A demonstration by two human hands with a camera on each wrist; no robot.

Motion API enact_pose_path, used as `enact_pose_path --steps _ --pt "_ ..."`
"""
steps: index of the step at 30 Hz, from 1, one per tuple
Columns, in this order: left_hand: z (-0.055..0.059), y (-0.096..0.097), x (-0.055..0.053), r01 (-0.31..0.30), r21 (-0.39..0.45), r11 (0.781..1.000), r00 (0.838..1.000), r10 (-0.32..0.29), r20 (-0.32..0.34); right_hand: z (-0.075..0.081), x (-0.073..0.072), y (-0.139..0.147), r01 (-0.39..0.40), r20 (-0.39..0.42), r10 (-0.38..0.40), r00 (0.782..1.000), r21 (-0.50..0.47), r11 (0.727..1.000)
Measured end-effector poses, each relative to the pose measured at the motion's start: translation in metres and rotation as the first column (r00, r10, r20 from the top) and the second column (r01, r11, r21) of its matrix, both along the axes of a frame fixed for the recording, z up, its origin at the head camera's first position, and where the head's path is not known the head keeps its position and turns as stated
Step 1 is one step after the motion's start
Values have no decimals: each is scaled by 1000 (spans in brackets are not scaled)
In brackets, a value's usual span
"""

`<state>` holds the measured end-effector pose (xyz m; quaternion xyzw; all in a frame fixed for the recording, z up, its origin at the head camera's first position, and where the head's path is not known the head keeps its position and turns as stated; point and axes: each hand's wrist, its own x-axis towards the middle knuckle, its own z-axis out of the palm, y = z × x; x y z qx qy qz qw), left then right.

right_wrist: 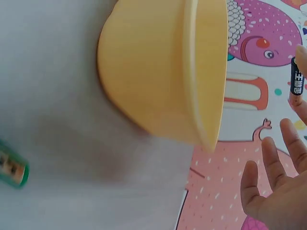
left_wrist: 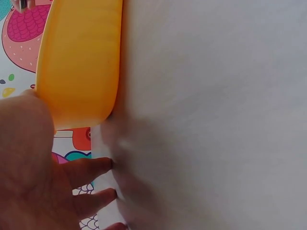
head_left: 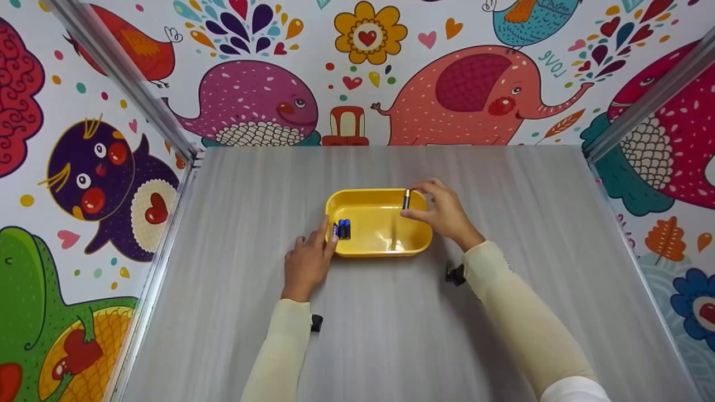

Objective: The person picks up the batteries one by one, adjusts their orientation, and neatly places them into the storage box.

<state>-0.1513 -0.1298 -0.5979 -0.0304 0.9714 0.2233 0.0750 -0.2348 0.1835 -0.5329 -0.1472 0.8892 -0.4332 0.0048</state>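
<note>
A yellow tray (head_left: 380, 254) with rounded corners stands on the table. At its left end lie small dark-blue batteries (head_left: 344, 229) side by side, partly hidden by the left thumb. My left hand (head_left: 309, 262) holds that end, thumb over the rim and index finger along the outside wall; other fingertips (left_wrist: 108, 164) reach down by the table. Above the tray's right end, my right hand (head_left: 444, 212) pinches a battery (head_left: 406, 199) upright between thumb and index finger. The right wrist view shows the battery (right_wrist: 297, 79) as black with a copper-coloured end, its remaining fingers spread.
The grey table (head_left: 251, 184) runs back to a wall with printed cartoon animals. Metal rails (head_left: 153, 268) edge its left side. Small black devices (head_left: 456, 273) sit at both wrists. A blurred green-edged item (right_wrist: 13, 168) shows low in the right wrist view.
</note>
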Motion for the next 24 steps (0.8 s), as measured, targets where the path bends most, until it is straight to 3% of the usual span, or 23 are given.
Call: enact_pose_path --steps 15,24 --pt "-1 0 1 -3 -4 1000 1000 3 1 -22 -10 -41 -50 37 52 998 -54 997" --pt "-2 0 0 1 2 1000 1000 -1 -24 -33 -11 -68 -50 124 48 991 13 999"
